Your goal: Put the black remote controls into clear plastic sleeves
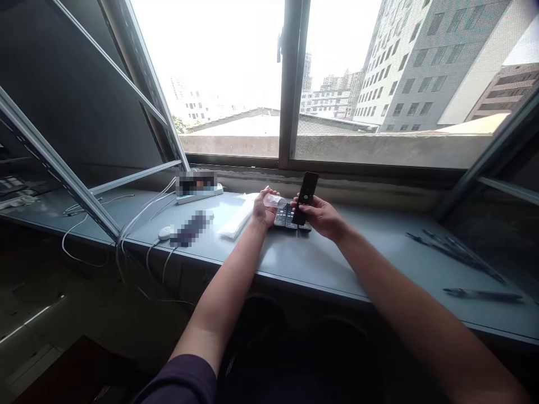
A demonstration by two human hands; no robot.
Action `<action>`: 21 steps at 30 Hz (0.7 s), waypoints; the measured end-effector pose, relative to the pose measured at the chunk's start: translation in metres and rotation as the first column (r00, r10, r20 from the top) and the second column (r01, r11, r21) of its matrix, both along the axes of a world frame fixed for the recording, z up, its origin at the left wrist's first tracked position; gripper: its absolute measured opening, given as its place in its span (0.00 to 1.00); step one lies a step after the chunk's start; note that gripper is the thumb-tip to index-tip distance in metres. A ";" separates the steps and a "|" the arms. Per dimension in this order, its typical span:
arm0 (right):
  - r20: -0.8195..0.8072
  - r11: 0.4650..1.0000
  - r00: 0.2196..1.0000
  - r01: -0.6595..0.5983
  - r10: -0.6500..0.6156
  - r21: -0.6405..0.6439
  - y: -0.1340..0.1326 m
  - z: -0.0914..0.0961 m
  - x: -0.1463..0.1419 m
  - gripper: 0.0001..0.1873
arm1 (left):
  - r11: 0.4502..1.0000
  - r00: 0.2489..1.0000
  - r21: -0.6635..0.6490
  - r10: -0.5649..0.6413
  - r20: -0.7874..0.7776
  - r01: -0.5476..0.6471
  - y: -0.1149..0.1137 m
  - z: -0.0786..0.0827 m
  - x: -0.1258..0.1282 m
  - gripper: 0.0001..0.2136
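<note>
My right hand [320, 215] grips a black remote control [306, 193] and holds it upright over the grey ledge. Just under it, two more dark remotes [285, 215] with buttons lie flat side by side. My left hand [263, 210] is closed on a small clear plastic bag [273, 199], right beside those remotes. A stack of white plastic bags [236, 223] lies just left of my left hand.
The grey ledge [320, 258] runs under a wide window. A white power strip [199, 193], a white mouse [165, 232], a dark device [191, 229] and white cables [126, 227] sit at the left. Dark pens [457, 249] lie at the right. A metal frame [59, 168] slants across the left.
</note>
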State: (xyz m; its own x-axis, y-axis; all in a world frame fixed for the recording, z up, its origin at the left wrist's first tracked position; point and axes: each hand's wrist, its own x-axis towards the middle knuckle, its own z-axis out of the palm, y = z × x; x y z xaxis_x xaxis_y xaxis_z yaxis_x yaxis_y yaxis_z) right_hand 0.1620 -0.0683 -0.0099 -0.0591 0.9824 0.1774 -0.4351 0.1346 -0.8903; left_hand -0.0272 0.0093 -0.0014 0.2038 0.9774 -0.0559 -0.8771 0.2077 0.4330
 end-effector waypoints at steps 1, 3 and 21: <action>0.023 0.997 0.999 0.036 -0.037 0.063 0.000 0.000 -0.001 0.21 | 1.000 1.000 -0.002 -0.002 0.007 0.002 0.000 0.000 0.000 0.06; 0.089 0.982 0.991 0.080 -0.096 0.170 -0.001 0.001 -0.002 0.20 | 1.000 1.000 -0.004 -0.003 0.016 0.003 -0.001 0.001 -0.001 0.06; 0.148 0.999 0.988 -0.049 0.050 -0.007 -0.013 0.012 -0.008 0.18 | 0.970 0.965 -0.013 0.241 0.101 -0.241 0.011 -0.003 -0.008 0.07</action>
State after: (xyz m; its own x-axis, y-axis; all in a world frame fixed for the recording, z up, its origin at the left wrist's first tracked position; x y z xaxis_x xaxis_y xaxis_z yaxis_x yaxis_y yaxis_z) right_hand 0.1543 -0.0817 0.0025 -0.1328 0.9782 0.1595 -0.3043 0.1130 -0.9459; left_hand -0.0355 0.0201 -0.0044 -0.0335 0.9983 -0.0478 -0.9404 -0.0153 0.3398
